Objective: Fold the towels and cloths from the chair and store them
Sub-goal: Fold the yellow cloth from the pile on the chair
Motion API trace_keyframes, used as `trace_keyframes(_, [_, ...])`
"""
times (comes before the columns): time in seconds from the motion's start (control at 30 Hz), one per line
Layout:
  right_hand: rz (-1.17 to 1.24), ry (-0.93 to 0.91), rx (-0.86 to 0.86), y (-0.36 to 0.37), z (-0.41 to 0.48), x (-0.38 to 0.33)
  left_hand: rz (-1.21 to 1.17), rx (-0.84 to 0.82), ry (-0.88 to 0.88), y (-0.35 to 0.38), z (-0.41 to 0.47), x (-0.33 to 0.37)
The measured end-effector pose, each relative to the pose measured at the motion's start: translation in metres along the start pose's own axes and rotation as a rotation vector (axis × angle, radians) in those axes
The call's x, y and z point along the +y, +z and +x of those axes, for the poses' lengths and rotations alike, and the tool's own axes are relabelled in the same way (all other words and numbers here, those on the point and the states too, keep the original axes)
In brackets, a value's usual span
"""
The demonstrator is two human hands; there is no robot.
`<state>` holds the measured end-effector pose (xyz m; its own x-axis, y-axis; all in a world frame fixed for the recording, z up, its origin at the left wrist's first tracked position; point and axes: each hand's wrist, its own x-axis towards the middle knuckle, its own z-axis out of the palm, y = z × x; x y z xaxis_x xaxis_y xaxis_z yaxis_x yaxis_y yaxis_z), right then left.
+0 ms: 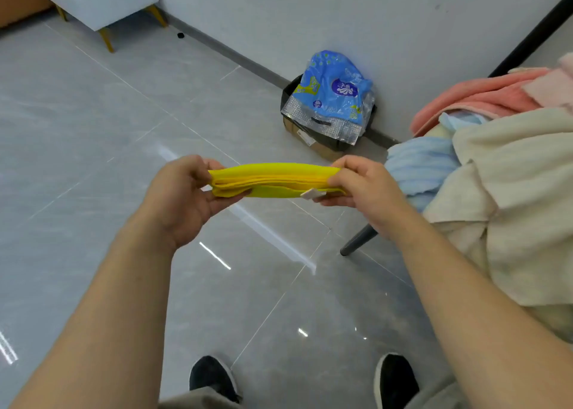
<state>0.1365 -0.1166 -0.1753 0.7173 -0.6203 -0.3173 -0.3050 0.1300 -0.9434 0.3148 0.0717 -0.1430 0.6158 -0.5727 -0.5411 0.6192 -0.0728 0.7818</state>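
Cloth [273,179], yellow, folded flat, stretched left-to-right in mid-air over the floor: left hand [183,197] pinches one end, right hand [362,188] the other. Chair pile [502,191] sits nearer the right hand.

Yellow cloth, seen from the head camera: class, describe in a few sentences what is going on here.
A person holds a folded yellow cloth in the air above the floor, the left hand gripping one end and the right hand pinching the other. On the chair to the right, a cream towel, a blue towel and a pink towel lie in a loose heap, not yet folded.
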Motion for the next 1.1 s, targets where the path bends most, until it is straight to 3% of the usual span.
trace_keyframes(0.1, [-0.08, 0.035, 0.139, 0.025, 0.028, 0.033, 0.101, 0.244, -0.026, -0.012, 0.032, -0.024])
trace_keyframes(0.2, [-0.102, 0.053, 0.272, 0.044, 0.041, 0.046, 0.227, 0.379, 0.024, -0.011, 0.041, -0.042])
trace_keyframes(0.3, [-0.09, 0.1, 0.252, 0.056, 0.027, 0.039, 0.489, 0.345, 0.139, -0.026, 0.016, -0.045])
trace_keyframes(0.33, [-0.084, 0.13, 0.247, 0.057, 0.019, 0.029, 0.542, 0.316, 0.106, -0.03, 0.003, -0.04])
trace_keyframes(0.4, [-0.084, 0.2, 0.237, 0.061, -0.006, -0.005, 0.432, 0.304, -0.048, -0.037, -0.034, -0.02])
trace_keyframes(0.5, [0.032, 0.36, 0.128, 0.075, -0.047, -0.087, 0.204, 0.301, -0.279, -0.041, -0.095, 0.038])
trace_keyframes(0.63, [0.06, 0.519, 0.045, 0.097, -0.095, -0.212, 0.184, 0.245, -0.405, -0.044, -0.175, 0.147])
trace_keyframes(0.87, [-0.038, 0.465, -0.069, 0.157, -0.119, -0.377, 0.156, 0.193, -0.281, -0.062, -0.257, 0.312])
trace_keyframes(1.1, [-0.129, 0.278, -0.138, 0.215, -0.033, -0.466, 0.077, 0.205, -0.146, -0.095, -0.215, 0.415])
